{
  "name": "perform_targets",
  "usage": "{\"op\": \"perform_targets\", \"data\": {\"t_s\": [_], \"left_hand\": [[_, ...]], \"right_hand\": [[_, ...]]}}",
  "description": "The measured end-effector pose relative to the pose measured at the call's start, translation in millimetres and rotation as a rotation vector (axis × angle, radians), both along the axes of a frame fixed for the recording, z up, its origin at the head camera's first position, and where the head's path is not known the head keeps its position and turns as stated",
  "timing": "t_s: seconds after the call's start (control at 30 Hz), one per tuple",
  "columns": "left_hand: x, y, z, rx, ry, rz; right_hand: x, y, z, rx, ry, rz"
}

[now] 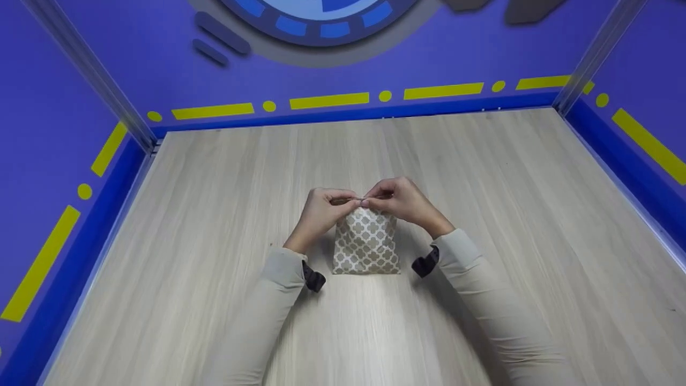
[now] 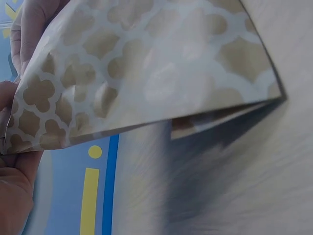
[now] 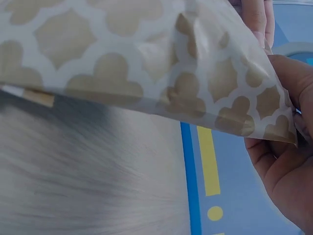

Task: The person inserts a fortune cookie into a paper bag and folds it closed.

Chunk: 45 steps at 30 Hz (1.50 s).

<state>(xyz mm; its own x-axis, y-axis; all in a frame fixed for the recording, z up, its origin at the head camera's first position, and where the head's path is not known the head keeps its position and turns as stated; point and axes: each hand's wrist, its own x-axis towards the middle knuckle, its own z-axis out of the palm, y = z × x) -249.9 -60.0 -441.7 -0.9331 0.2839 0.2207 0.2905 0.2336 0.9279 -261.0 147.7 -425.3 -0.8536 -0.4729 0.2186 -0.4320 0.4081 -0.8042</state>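
Observation:
A bag [image 1: 367,244] with a beige and white lattice pattern stands on the table in front of me. My left hand [image 1: 324,210] pinches its top edge from the left between thumb and fingers. From the other side my right hand [image 1: 404,201] pinches the same top edge, thumbs nearly meeting at the middle. In the left wrist view the glossy bag [image 2: 146,63] slants across the picture, creased near the hands. The right wrist view shows the bag [image 3: 195,73] with the right hand [image 3: 288,166] at its upper edge. What is inside the bag is hidden.
The wood-grain table [image 1: 214,214] spreads around the bag on all sides. A blue-purple panel [image 1: 134,53] with yellow marks stands along the far edge, with similar panels left and right. Black wrist devices [image 1: 423,262] hang below both sleeves, close to the bag.

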Motion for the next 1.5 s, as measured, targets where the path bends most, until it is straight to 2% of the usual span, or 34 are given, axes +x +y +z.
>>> {"op": "perform_targets", "data": {"t_s": [0.3,0.53,0.63,0.77,0.87,1.07,1.17,1.3,1.5], "left_hand": [[0.0,-0.6,3.8,-0.025,0.019,0.002],[16.3,-0.8,29.5,-0.059,0.034,-0.049],[17.1,-1.3,32.2,-0.079,0.015,-0.061],[4.4,-3.0,15.3,-0.086,-0.011,-0.044],[-4.7,-4.6,1.6,-0.073,-0.025,-0.012],[-5.8,-6.9,0.8,-0.037,-0.052,0.081],[-6.2,-8.3,0.9,-0.029,-0.060,0.103],[-6.9,-10.4,0.9,-0.064,-0.064,0.073],[-7.9,-13.9,0.8,-0.087,-0.131,-0.011]], "right_hand": [[-3.1,5,2.9,0.026,-0.005,0.006],[-4.1,10,4.0,0.067,-0.035,-0.027],[-3.8,10,4.2,0.073,-0.010,-0.066],[-3.5,12,4.6,0.075,0.024,-0.115],[-3.7,13,4.6,0.068,0.013,-0.122],[-5.2,19,3.9,0.034,-0.040,-0.075],[-6.1,22,4.6,0.022,-0.039,-0.030],[-6.9,26,5.1,0.026,-0.024,-0.017],[-7.0,29,4.0,0.052,0.001,-0.114]]}}
